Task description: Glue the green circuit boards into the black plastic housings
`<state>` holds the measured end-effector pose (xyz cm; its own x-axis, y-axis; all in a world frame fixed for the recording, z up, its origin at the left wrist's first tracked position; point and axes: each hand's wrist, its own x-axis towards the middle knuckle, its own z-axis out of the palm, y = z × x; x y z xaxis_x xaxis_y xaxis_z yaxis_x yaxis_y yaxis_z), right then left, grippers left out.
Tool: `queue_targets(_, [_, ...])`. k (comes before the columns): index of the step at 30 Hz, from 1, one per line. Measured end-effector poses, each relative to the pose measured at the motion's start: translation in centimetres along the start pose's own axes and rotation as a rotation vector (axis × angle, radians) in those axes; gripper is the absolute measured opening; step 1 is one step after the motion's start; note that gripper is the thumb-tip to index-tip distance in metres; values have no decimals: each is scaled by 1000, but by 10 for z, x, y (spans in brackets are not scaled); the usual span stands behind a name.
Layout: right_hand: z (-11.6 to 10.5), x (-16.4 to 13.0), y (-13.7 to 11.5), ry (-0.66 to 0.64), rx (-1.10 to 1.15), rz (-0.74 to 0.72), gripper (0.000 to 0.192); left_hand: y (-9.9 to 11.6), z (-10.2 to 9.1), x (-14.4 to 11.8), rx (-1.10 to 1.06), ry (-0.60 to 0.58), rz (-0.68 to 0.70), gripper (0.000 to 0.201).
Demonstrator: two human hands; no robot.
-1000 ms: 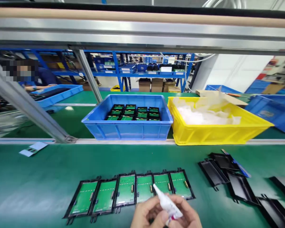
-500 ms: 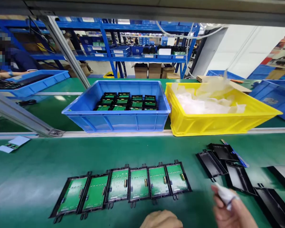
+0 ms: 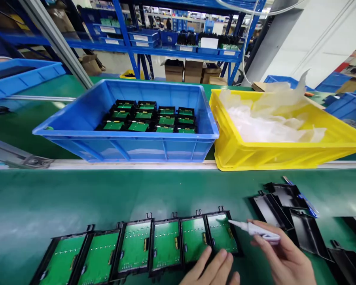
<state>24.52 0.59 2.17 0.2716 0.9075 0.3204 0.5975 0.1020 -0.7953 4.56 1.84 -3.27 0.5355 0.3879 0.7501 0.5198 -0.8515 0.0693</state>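
Got the white glue tube (image 3: 255,230) pinched in my right hand (image 3: 284,259), nozzle aimed left, tip just over the right edge of the last green board (image 3: 222,233) in the row of black frames. My left hand (image 3: 213,269) lies open, fingertips on that same board's near edge. Loose black covers (image 3: 287,215) sit to the right. Farther back: blue bin (image 3: 127,144) of boards, yellow bin (image 3: 255,156) with plastic bags.

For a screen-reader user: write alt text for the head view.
The right hand points a white squeeze tube at the rightmost of six green circuit boards in black trays on a green belt, while the left hand touches that board. Behind stand a blue plastic bin and a yellow plastic bin.
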Motion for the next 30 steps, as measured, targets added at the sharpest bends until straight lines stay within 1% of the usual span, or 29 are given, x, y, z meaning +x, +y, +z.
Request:
queue_targets(2, [3,1,0,-13,-207,-167,20,-4,1,-2,33,-81,59,17])
queue_targets(4, [4,2,-1,-48,-349,-307,22,-8,0,-5,57,-120,108,19])
queue_targets(8, [4,5,-1,-151,-453,-476,24,-10,1,-9,66,-129,115,21])
queue_targets(11, [5,9,1,-172,-483,-561,24,-8,1,-11,59,-153,100,22])
queue_targets(13, [7,12,2,-166,-494,-585,24,-7,1,-11,53,-155,86,22])
queue_targets(17, [10,14,2,-165,-488,-579,25,-6,0,-10,62,-165,85,22])
queue_targets(24, [4,12,1,-264,-442,-581,39,-6,-2,-11,58,-195,91,22])
queue_targets(30, [6,14,-7,-245,-474,-632,41,-8,-7,-8,34,-223,87,25])
